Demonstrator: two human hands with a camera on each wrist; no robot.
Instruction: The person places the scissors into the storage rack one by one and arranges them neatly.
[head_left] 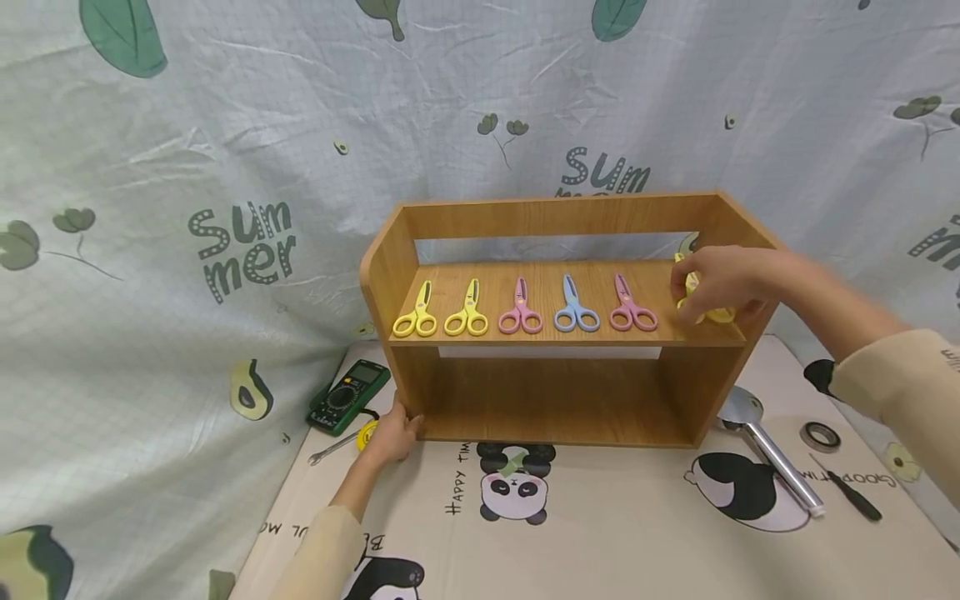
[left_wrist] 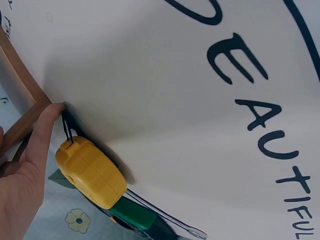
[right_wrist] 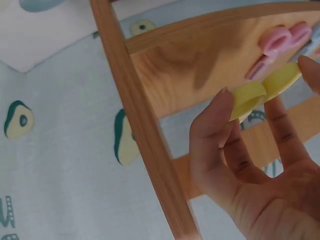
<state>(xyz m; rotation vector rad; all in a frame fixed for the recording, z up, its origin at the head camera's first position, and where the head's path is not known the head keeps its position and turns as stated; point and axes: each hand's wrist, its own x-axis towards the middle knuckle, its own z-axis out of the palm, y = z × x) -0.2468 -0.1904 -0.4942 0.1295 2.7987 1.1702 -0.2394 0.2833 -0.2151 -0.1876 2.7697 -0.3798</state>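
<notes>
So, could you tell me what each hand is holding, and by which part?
The right hand pinches yellow scissors by their handle loops. The left hand holds nothing; it rests against the wooden shelf at its lower corner.

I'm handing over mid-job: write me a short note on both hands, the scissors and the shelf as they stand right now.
Right hand: fingers pinch a yellow pair of scissors at the right end of the upper board of the wooden shelf.
Left hand: rests against the shelf's lower left corner, steadying it, beside a yellow tape measure.
Done: five pairs lie in a row on the upper board, two yellow, pink, blue, pink.
Left: the sixth pair is not yet released; the lower level holds nothing.
</notes>
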